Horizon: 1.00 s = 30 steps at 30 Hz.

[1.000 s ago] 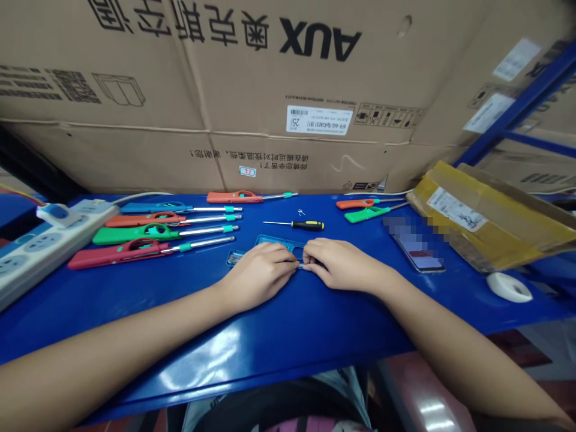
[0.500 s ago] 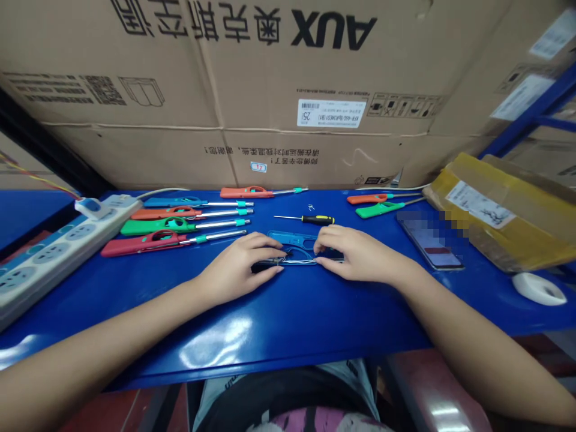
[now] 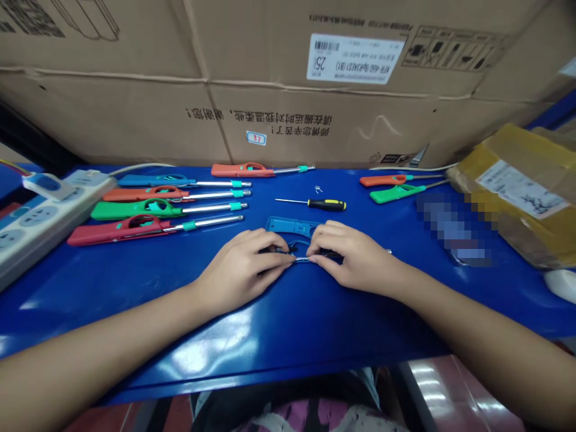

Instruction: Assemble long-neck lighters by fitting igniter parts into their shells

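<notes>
My left hand [image 3: 243,267] and my right hand [image 3: 348,255] rest side by side on the blue table [image 3: 279,336], fingertips pinched on a thin metal tube and wiring [image 3: 300,258] of an opened lighter. Just beyond the fingers lies its blue plastic shell [image 3: 290,228], partly hidden by both hands. A black-and-yellow screwdriver [image 3: 321,204] lies behind the shell, with tiny loose parts [image 3: 318,190] near it.
Several long-nosed lighters [image 3: 153,210] lie in a row at the left, one orange lighter [image 3: 252,171] behind, two more [image 3: 393,187] at the right. A power strip [image 3: 31,219] sits far left, a phone [image 3: 459,237] and a yellow-taped parcel [image 3: 522,192] right. Cardboard boxes [image 3: 270,78] wall the back.
The camera has tilted down and moved closer. My hands have stayed on the lighter's inner parts, the fingertips drawing together again after spreading slightly apart.
</notes>
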Each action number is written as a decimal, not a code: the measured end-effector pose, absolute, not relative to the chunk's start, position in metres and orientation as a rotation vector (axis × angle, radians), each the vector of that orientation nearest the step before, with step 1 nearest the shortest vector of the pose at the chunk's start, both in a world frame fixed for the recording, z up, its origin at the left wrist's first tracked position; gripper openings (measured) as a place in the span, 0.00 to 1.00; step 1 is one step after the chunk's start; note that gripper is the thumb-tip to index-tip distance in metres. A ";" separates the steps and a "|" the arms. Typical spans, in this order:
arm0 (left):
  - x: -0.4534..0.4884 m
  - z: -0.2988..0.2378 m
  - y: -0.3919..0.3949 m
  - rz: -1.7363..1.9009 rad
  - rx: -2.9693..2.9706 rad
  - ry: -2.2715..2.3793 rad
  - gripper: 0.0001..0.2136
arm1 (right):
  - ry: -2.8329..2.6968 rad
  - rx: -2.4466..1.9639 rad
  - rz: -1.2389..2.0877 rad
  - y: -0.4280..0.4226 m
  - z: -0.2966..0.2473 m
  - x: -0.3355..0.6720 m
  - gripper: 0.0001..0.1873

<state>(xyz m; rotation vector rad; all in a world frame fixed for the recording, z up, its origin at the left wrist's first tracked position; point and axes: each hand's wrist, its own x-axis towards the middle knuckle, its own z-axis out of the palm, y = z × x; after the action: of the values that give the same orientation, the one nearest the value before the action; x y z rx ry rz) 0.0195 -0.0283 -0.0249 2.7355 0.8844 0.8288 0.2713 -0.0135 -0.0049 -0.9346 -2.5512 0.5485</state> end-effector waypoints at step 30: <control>0.024 -0.021 -0.031 0.744 2.625 0.928 0.07 | -2.439 -0.995 0.826 -0.014 -0.005 0.267 0.08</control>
<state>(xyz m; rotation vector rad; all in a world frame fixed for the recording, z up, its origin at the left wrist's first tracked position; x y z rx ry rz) 0.0238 -0.0313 -0.0211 2.6254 0.9284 0.7436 0.2670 -0.0141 -0.0045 -0.9954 -2.4390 0.8259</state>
